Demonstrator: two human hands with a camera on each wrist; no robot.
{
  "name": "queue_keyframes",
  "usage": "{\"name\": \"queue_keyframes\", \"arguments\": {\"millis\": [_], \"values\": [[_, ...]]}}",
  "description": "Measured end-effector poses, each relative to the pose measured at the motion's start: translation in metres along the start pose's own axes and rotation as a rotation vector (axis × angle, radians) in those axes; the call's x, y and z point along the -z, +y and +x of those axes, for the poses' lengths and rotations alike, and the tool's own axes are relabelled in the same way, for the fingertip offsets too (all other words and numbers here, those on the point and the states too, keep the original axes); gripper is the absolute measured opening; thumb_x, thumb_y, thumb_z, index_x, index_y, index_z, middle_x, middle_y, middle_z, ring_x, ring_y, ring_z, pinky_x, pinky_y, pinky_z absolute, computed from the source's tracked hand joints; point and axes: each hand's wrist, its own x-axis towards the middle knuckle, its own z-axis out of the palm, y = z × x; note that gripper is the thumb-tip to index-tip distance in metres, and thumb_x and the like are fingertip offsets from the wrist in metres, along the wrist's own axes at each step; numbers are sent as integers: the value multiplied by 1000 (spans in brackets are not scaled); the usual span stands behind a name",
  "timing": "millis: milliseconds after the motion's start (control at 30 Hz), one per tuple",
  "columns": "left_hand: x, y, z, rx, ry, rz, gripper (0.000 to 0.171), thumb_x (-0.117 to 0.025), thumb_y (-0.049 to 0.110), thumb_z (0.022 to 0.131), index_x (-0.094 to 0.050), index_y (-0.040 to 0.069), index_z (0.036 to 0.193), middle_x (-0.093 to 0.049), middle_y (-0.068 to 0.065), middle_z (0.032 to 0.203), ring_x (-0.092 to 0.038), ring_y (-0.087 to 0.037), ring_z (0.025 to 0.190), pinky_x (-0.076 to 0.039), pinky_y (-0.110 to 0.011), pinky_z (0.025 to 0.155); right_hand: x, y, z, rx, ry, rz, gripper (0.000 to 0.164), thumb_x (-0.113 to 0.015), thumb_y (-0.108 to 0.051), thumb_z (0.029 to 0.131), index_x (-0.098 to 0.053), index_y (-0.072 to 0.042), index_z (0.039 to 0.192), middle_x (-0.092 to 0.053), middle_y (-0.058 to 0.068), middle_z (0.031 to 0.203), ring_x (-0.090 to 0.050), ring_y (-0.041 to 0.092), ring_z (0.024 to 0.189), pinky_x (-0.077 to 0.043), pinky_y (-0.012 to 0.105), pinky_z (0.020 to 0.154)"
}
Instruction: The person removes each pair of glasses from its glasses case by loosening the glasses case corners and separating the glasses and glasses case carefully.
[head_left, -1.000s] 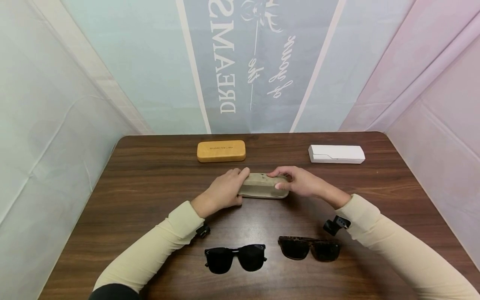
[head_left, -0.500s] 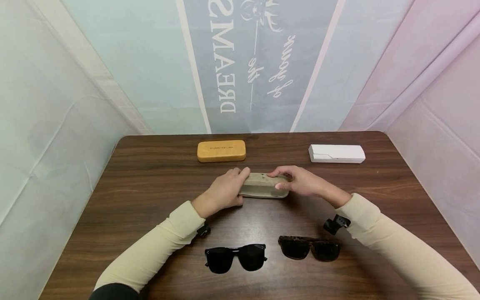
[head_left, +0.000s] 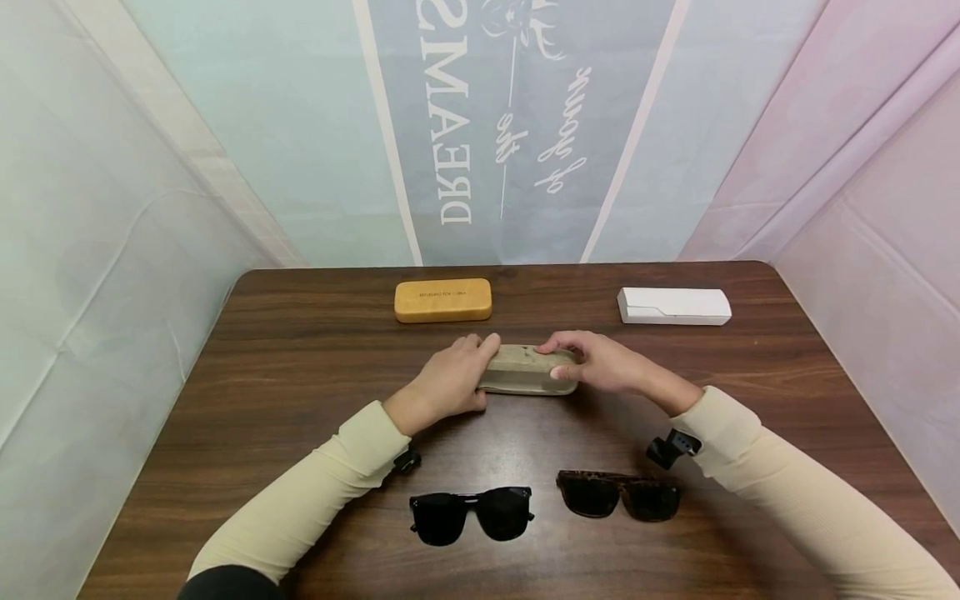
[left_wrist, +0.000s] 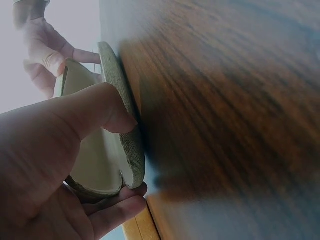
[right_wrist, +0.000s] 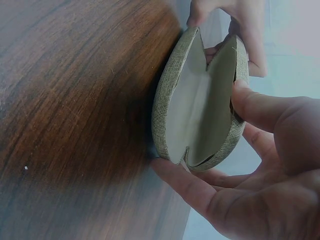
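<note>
A greenish-beige glasses case [head_left: 521, 371] with a woven-looking cover rests on the table, held at its two ends. My left hand [head_left: 448, 377] grips the left end. In the left wrist view its thumb [left_wrist: 112, 112] reaches across to the lower shell's rim. The right hand [head_left: 606, 363] holds the other end, its thumb [right_wrist: 245, 100] on the lid's edge in the right wrist view. The case stands partly open, and its pale lining [right_wrist: 217, 95] shows with nothing seen inside. Nearer me lie black sunglasses [head_left: 471, 515] and tortoiseshell-framed sunglasses [head_left: 618, 496].
Along the back of the brown wood-grain table [head_left: 315, 333] lie a yellow glasses case [head_left: 442, 301] on the left and a white case [head_left: 673, 307] on the right. A printed cloth [head_left: 510, 167] hangs behind the table's far edge.
</note>
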Motion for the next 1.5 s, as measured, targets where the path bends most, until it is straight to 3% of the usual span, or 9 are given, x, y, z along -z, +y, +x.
{"name": "queue_keyframes", "arguments": {"millis": [167,433,633,1000,1233,1500], "values": [[0,0,-1,4,-11,-9,56,-83,13,78,-44,11,118,-57,-12,106,-57,-24,90,-54,-39,67,-2,0,0,32,15,-36,30,-71,-12,96,-68,-13,126,-60,19,138,-55,40,125,-45,58,100],[-4,-1,-2,2,-29,-7,50,-80,9,79,-46,11,116,-56,-8,101,-56,-23,92,-51,-38,63,-20,2,-6,129,93,-269,35,-83,-10,85,-68,-13,116,-61,15,120,-58,31,108,-51,51,89],[-2,-2,-3,-9,-30,-23,49,-80,8,80,-46,12,115,-55,-8,101,-54,-22,90,-50,-38,63,-23,1,-9,132,111,-289,35,-83,-11,86,-67,-13,117,-59,15,120,-59,32,109,-52,51,89],[-1,-1,-4,-14,-17,-1,52,-82,36,87,-45,12,115,-55,-6,101,-54,-20,89,-51,-37,64,-23,2,-10,155,104,-330,38,-82,-10,87,-66,-15,121,-57,16,120,-61,31,105,-53,48,85],[-2,-2,-6,-23,6,-18,52,-80,39,89,-46,11,114,-57,-9,104,-56,-21,91,-53,-38,66,-23,3,-14,221,118,-416,52,-84,-11,85,-60,-14,130,-59,16,123,-65,27,97,-55,42,76],[-3,-4,-5,-7,8,-49,52,-83,37,86,-46,12,113,-54,-5,102,-55,-20,91,-51,-37,68,-24,2,-12,146,106,-457,78,-88,-20,82,-48,0,146,-58,20,130,-65,30,107,-54,47,84]]}}
